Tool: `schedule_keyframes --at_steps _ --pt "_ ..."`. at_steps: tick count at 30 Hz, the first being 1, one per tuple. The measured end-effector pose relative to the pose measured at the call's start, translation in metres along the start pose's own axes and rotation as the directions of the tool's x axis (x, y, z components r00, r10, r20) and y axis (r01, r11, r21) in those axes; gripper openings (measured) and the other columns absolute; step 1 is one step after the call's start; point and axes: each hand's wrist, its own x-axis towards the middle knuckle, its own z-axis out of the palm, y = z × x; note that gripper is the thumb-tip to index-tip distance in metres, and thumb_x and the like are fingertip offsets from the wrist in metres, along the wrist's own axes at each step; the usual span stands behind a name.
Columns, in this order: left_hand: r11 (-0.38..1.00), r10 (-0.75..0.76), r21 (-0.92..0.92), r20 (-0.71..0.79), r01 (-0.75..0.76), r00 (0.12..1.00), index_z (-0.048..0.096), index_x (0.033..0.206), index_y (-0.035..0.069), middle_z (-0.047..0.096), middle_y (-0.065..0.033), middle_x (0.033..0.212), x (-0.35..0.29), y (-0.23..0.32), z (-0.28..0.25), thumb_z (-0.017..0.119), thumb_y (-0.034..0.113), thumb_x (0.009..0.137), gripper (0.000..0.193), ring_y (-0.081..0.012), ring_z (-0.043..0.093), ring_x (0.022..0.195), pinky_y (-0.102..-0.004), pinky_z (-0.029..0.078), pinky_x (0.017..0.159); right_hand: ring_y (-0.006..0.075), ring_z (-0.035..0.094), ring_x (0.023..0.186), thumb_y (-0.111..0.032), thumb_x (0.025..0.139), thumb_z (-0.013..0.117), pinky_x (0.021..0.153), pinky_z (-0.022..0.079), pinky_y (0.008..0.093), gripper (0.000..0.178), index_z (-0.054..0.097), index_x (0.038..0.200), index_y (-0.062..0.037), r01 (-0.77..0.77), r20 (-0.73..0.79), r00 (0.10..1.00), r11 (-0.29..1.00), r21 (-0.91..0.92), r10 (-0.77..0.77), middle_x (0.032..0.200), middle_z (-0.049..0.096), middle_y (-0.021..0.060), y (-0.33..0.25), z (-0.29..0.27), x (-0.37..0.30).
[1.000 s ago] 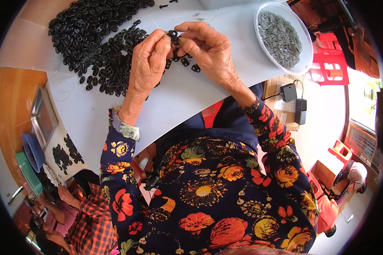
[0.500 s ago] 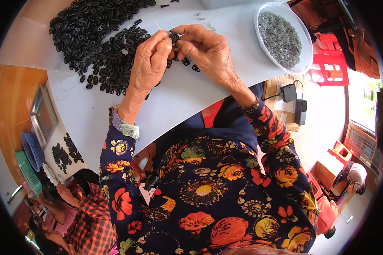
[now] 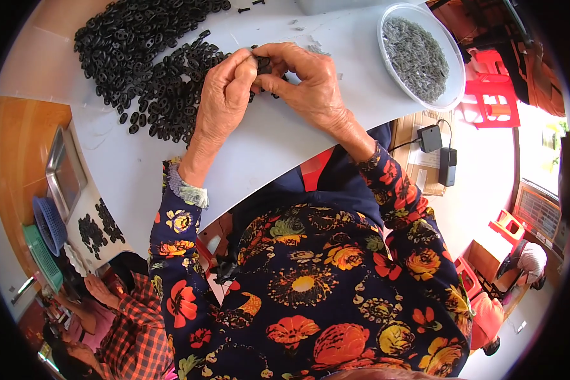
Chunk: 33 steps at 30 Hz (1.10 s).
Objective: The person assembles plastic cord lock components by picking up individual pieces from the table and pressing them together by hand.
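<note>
At the far left of the frame, low down, a green basket (image 3: 43, 261) stands beside a blue basket (image 3: 49, 226), with a rectangular metal tray (image 3: 64, 168) above them. A loose group of small black parts (image 3: 93, 235) lies just right of the blue basket. Near the lower left corner is a person in a red and black checked shirt (image 3: 147, 323).

In the upper left, a large heap of black oval pieces (image 3: 123, 57), many of them with two holes, spreads over the pale desk (image 3: 278, 145) toward the centre. Just right of it, in the upper middle, come the hands, held close together. The left hand (image 3: 225, 92) is pinched narrow, its fingertips on a small black piece (image 3: 264, 65), which sits between the two hands above the desk. The right hand (image 3: 307, 82) curves its forefinger and thumb round that same piece; I cannot tell how firmly they grip it, as the fingers partly hide it.

In the upper right, a round clear tub (image 3: 454, 95) is filled with small greyish pieces (image 3: 417, 60). Below it, a black power adapter (image 3: 429, 137) rests on a cardboard box (image 3: 415, 123); a red stool (image 3: 512, 104) stands farther right.
</note>
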Motion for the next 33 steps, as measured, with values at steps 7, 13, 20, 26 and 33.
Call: schedule_keyframes --at_steps 7,13,20,26,33 --pt "0.999 0.012 -0.031 0.026 -0.012 1.0 0.044 0.078 0.002 0.038 -0.0016 0.063 0.0 -0.002 0.0 0.044 0.018 0.091 0.02 -0.0085 0.038 0.06 -0.0261 0.037 0.053 0.0117 0.063 0.068 -0.002 0.071 0.075 0.063 0.051 0.0254 0.033 0.063 0.102 0.0001 0.111 -0.014 0.994 0.994 -0.012 -0.111 0.076 0.064 0.0062 0.005 0.0 0.002" --pt "0.999 0.042 0.009 0.06 -0.042 0.997 0.042 0.078 0.002 0.035 -0.0009 0.065 0.002 -0.006 -0.006 0.044 0.017 0.092 0.02 -0.0083 0.033 0.061 -0.0255 0.034 0.052 0.0168 0.061 0.064 -0.007 0.068 0.077 0.061 0.051 0.0286 0.03 0.063 0.094 -0.001 0.093 0.006 0.996 0.995 0.022 -0.093 0.071 0.062 0.0067 0.006 0.002 0.003" --pt "0.998 0.065 -0.008 0.001 -0.065 0.998 0.044 0.081 0.001 0.035 -0.0006 0.066 -0.001 -0.009 0.001 0.045 0.017 0.092 0.019 -0.0088 0.032 0.062 -0.0254 0.034 0.053 0.0116 0.059 0.066 -0.003 0.071 0.077 0.065 0.051 0.0263 0.032 0.063 0.099 0.001 0.096 0.018 0.995 0.995 0.002 -0.096 0.075 0.063 0.0062 0.006 0.002 0.003" --pt "0.997 0.083 -0.002 -0.024 -0.084 0.996 0.044 0.081 0.001 0.034 -0.0011 0.066 -0.001 -0.01 0.004 0.045 0.016 0.092 0.019 -0.0092 0.033 0.062 -0.0258 0.035 0.053 0.0184 0.061 0.064 -0.004 0.07 0.074 0.062 0.051 0.0297 0.027 0.06 0.093 -0.0003 0.105 -0.023 0.994 0.994 0.028 -0.104 0.071 0.063 0.0094 0.008 0.005 0.004" --pt "0.998 0.065 -0.009 -0.013 -0.065 0.998 0.043 0.08 0.001 0.033 -0.0018 0.065 0.001 -0.012 0.003 0.045 0.016 0.092 0.019 -0.0097 0.032 0.061 -0.0267 0.035 0.053 0.0183 0.062 0.063 -0.003 0.07 0.073 0.061 0.051 0.0299 0.025 0.06 0.091 -0.0002 0.125 -0.016 0.992 0.992 0.021 -0.124 0.071 0.063 0.0096 0.009 0.005 0.005"
